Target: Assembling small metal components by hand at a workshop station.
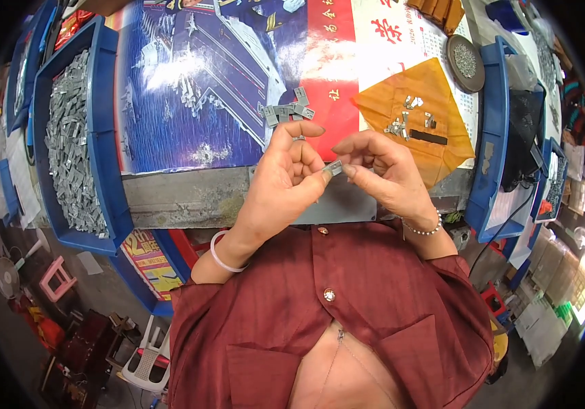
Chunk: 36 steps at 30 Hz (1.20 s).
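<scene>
Maroon shirt (265, 300) nearest, my left hand (280, 178) pinches a grey piece (334, 166), right hand (389, 174) grip unclear; small pile (284, 113) perhaps done, blue bin (105, 136) apparently pending.

— How is the calendar poster (238, 75) finished?
— Glossy paper is seen, streaked with white glare.
— The pinched grey piece (334, 168)?
— Metal is suggested, as with the dull pile (74, 143) in the blue tray (104, 102), made of smooth plastic.
— The orange sheet (401, 88)?
— Thin, creased, shiny film is suggested.
— The shirt (265, 300) and bench edge (190, 204)?
— Softly sheened cloth is worn; the edge is roughened and mottled.
</scene>
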Available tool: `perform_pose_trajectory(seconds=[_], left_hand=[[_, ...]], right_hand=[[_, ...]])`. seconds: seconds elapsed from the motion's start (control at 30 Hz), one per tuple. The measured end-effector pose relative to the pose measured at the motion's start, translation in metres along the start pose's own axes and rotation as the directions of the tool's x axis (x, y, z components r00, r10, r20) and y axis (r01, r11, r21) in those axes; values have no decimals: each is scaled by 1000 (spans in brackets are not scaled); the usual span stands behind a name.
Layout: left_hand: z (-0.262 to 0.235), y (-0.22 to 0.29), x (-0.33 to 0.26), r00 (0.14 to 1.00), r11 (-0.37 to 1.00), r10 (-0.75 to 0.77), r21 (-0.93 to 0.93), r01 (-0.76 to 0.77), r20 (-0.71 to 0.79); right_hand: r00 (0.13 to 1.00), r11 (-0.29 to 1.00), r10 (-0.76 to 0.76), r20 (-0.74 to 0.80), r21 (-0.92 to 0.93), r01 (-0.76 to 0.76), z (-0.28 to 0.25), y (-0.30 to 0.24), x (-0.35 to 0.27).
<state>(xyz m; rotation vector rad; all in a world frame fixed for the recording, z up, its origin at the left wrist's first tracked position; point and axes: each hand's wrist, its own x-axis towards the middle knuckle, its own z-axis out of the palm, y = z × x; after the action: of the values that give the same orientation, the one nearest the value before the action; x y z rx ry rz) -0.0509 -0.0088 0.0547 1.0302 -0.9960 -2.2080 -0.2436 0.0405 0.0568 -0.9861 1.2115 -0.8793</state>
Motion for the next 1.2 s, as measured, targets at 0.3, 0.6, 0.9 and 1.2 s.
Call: perform_pose_trajectory(seconds=[0.3,0.6,0.9,1.2], left_hand=[[1,-1,0,1000,999,-4,38,4,-11],[-3,-5,4,1000,999,-28,-20,28,7],[-9,0,5,999,999,-35,-37,36,34],[-20,16,-3,1000,999,12,-43,-11,23]], right_hand=[[991,963,136,13,232,-135,6,-1,3],[987,953,159,-5,260,-152,6,4,4],[972,910,-215,95,-343,235,-6,-15,9],[869,625,-261,421,-612,484,-3,-44,34]])
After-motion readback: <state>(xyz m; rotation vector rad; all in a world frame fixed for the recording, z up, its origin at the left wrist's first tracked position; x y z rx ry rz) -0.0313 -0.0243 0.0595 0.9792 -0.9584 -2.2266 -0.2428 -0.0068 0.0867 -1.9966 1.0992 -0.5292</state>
